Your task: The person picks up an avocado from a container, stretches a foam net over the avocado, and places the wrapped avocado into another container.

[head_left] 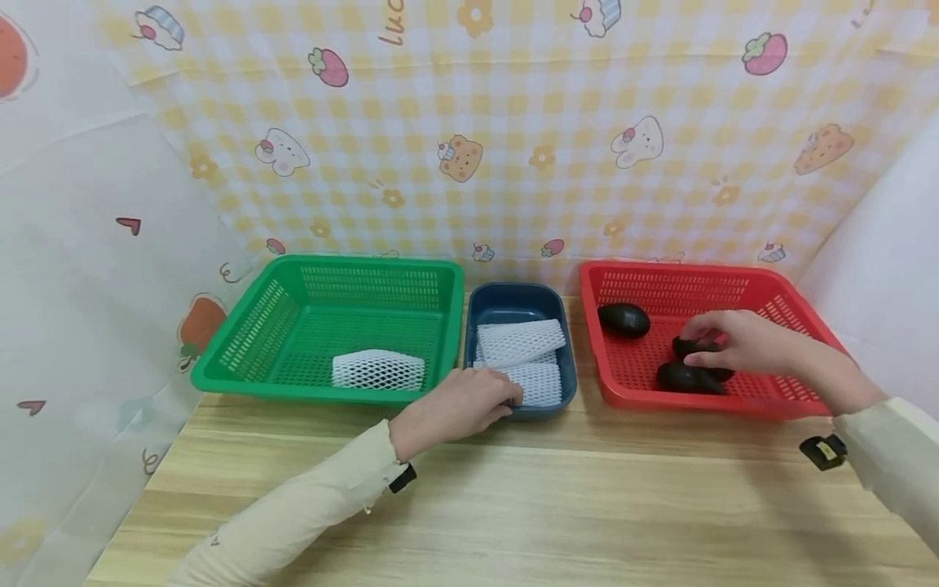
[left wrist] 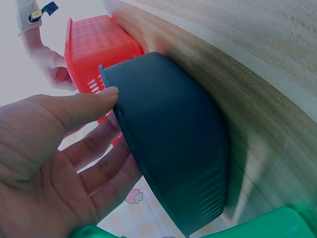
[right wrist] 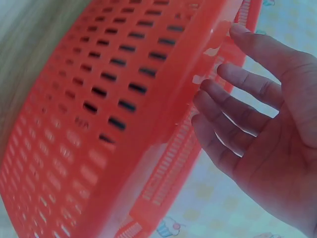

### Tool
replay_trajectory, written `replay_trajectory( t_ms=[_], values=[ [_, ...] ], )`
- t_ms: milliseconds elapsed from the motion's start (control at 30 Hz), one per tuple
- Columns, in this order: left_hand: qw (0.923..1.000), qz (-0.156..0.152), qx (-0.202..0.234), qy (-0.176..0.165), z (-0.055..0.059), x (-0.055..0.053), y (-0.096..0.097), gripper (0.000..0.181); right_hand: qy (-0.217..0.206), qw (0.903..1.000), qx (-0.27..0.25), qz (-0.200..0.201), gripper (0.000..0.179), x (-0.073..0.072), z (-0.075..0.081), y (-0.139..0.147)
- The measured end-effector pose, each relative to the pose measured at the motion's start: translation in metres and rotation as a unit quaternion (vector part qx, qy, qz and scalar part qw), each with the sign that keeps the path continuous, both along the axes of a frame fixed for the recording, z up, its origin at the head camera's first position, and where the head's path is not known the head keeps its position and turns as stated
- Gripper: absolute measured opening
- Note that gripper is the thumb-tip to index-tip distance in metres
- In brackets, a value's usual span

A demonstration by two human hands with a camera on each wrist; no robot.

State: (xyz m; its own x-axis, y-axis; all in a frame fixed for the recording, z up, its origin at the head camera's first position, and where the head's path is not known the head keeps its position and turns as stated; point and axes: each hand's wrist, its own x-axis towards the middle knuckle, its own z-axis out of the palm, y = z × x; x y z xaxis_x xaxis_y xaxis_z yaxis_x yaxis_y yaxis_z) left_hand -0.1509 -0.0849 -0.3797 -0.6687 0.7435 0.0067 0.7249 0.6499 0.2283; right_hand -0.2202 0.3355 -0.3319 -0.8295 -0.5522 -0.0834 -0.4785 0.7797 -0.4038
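My left hand (head_left: 469, 403) reaches over the front left of a dark blue bin (left wrist: 168, 134). Its thumb lies at the rim in the left wrist view, while the other fingertips are hidden behind the wall. White foam net sleeves (head_left: 519, 342) lie in that bin, close by the fingers. Over the red basket (head_left: 800, 403), my right hand (head_left: 756, 346) hovers with bent, spread fingers, overlapping a dark avocado (head_left: 693, 346). The right wrist view shows its palm bare. Another avocado (head_left: 685, 377) lies just in front, and one more avocado (head_left: 623, 320) rests near the basket's left wall.
At the left stands a green slotted basket (head_left: 326, 395). One bulging white foam net sleeve (head_left: 377, 371) lies in it, dark showing through the mesh. All three containers stand side by side on a wooden table (head_left: 587, 505), against a patterned cloth (head_left: 513, 106).
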Motion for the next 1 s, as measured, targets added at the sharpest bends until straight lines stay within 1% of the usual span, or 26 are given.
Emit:
replay_trajectory(
  t_ms=[100,233,367,700,833,1000],
  values=[
    [1.0,0.0,0.001,0.002,-0.001,0.0,0.0,0.009,0.016,0.9997,0.019,-0.004,0.04,-0.004,-0.001,0.006],
    [1.0,0.001,0.001,0.004,-0.001,0.001,0.0,0.009,0.035,0.9988,0.034,-0.003,0.038,-0.009,-0.003,0.013],
    [1.0,0.001,0.004,0.007,-0.001,0.001,0.0,0.009,0.04,0.9984,0.04,-0.008,0.04,-0.013,-0.005,0.018],
    [0.9999,-0.003,0.009,0.01,-0.001,0.001,-0.001,0.009,0.014,0.9982,0.052,-0.026,0.06,-0.022,-0.004,0.028],
    [0.9999,-0.001,0.008,0.011,-0.001,0.0,-0.001,0.009,-0.014,0.9981,0.054,-0.025,0.068,-0.025,-0.003,0.031],
    [0.9999,-0.002,0.007,0.012,-0.002,-0.001,0.0,0.009,-0.057,0.9971,0.048,-0.014,0.069,-0.028,-0.003,0.032]
  ],
)
